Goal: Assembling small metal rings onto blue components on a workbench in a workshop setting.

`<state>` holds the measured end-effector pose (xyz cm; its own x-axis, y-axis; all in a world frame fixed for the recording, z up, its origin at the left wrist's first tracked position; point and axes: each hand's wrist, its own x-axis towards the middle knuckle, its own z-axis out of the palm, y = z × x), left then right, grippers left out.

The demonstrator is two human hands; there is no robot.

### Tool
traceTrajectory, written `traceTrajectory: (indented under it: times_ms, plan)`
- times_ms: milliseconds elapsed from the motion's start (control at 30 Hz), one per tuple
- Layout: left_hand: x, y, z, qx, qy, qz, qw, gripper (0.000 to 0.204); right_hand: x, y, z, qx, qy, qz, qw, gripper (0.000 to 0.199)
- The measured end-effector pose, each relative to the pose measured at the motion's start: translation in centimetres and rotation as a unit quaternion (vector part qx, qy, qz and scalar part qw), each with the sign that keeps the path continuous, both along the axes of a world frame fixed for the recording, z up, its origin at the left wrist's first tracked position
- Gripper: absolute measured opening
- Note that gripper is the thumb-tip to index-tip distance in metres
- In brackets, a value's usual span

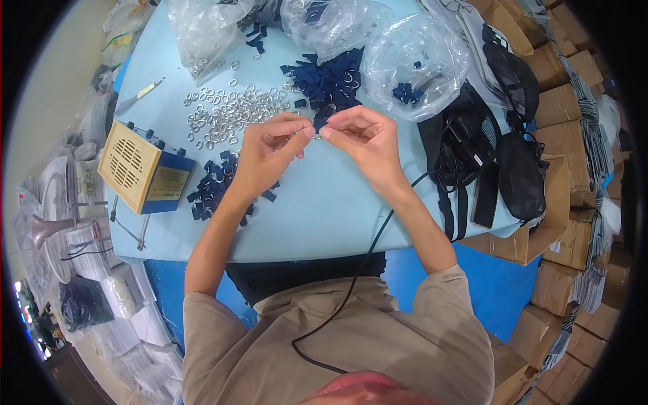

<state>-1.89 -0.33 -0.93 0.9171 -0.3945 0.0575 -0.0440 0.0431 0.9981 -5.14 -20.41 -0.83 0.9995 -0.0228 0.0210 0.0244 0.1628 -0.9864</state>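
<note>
1. Navy fabric strip [322,120]: held up between the two hands over the near middle of the tabletop [324,216], with a glint of metal at its lower end.
2. Left hand [271,143]: thumb and forefinger pinched together on the strip's lower left edge.
3. Right hand [368,140]: thumb and forefinger gripping the strip from the other side; exact finger contact is too small to tell.
4. Just beyond the hands: a heap of navy pieces [329,79], with loose silvery rings [236,111] spread to its left.
5. Beside the left forearm: a second navy pile [213,187], near a tan-and-blue box [123,158].
6. Farther right: a clear plastic bag [442,50] holding navy pieces, then a black bag [523,169].
</note>
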Motion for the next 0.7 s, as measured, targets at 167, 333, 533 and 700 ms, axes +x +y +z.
traceTrajectory:
  times_ms: [167, 333, 533, 700]
  plan:
    - [0.1, 0.4, 0.1, -0.002, 0.043, -0.010, 0.999, 0.021, 0.1, -0.2, 0.0, 0.052, 0.024, 0.027, 0.998, 0.018]
    - [0.2, 0.8, 0.5, -0.003, 0.068, -0.020, 0.997, 0.019, 0.2, -0.3, 0.0, 0.072, 0.039, 0.045, 0.996, 0.017]
    - [0.7, 0.3, 0.7, -0.020, 0.086, -0.055, 0.995, 0.016, 0.2, -1.0, 0.1, 0.061, 0.044, 0.054, 0.996, 0.019]
    - [0.2, 0.9, -0.1, 0.024, -0.018, -0.002, 1.000, 0.012, 0.2, -0.2, -0.6, 0.067, 0.038, 0.055, 0.995, 0.020]
